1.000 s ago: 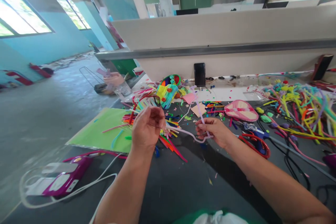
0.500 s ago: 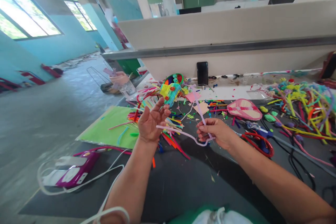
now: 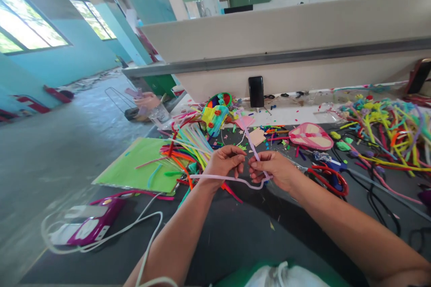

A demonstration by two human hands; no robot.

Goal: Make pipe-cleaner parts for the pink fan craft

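Observation:
A lilac pipe cleaner (image 3: 248,136) is pinched in the fingertips of my right hand (image 3: 274,168). One end of it rises up and away, while the other bends at the hand and runs left, across my left wrist. Just beside those fingertips is my left hand (image 3: 224,163), its thumb and fingers drawn together in a pinch. Whatever lies in that pinch is too small to make out. Beyond the hands sits a yellow and turquoise fuzzy piece (image 3: 215,119) with red-orange flowers. A pink heart-shaped piece (image 3: 311,136) lies to the right.
Red-handled scissors (image 3: 343,184) lie right of my right hand. A heap of coloured pipe cleaners (image 3: 390,130) fills the far right. At left are a green sheet (image 3: 134,161) and a purple-and-white corded device (image 3: 96,224). A black phone (image 3: 256,92) leans against the partition (image 3: 286,31).
My left hand has moved right, from open with fingers spread to a pinch beside my right fingertips. The right hand keeps its hold on the lilac pipe cleaner. The view has shifted slightly.

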